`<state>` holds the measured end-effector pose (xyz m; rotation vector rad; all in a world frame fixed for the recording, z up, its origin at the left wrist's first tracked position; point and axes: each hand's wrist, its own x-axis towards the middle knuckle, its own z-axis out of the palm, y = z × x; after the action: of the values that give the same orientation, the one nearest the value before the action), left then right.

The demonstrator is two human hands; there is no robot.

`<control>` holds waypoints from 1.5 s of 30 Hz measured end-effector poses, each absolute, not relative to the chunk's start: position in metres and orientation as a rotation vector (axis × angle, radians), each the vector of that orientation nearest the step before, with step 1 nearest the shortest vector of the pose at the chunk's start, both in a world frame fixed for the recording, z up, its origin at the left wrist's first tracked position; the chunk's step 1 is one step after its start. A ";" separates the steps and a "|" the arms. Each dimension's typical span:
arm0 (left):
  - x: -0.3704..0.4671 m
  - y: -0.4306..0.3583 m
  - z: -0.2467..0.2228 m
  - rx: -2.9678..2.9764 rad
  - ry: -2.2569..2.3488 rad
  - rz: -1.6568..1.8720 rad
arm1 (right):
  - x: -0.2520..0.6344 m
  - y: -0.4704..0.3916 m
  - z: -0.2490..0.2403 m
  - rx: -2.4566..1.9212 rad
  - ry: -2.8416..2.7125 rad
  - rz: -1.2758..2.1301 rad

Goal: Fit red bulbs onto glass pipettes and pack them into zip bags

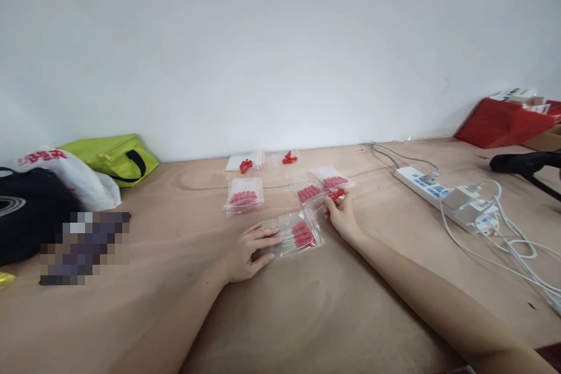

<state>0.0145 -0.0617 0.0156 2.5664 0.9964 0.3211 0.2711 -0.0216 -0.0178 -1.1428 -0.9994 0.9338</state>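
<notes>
My left hand (249, 254) lies flat with its fingers spread over the left end of a clear zip bag (287, 248). Inside that bag, several red handles (303, 234) with thin pale shafts lie side by side, like small screwdrivers. My right hand (344, 216) pinches a small red-handled screwdriver (337, 194), its shaft pointing down and left toward the bag. Just beyond my right hand are two more bags of red-handled pieces, one nearer (308, 193) and one farther right (335, 181). Another filled bag (244, 194) sits beyond my left hand.
Loose red pieces lie on clear bags at the back, left (246, 165) and right (289, 158). At right, a white power strip (421, 187) trails chargers and cables near a black object (526, 162) and a red bag (495, 123). Green (109, 155) and black (35, 210) bags stand left.
</notes>
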 end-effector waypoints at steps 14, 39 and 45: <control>0.014 -0.063 0.015 2.572 1.001 0.408 | 0.260 -0.039 -0.018 -1.119 -1.146 1.235; 0.016 -0.061 0.019 2.576 0.972 0.335 | 0.272 -0.024 -0.014 -1.207 -1.843 0.567; 0.016 -0.065 0.020 2.603 0.914 0.277 | 0.284 -0.028 -0.013 -1.068 -2.051 0.731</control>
<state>0.0162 -0.0647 0.0196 2.6033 0.9142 0.2771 0.2837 -0.0276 -0.0131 -1.0683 -2.0512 0.7311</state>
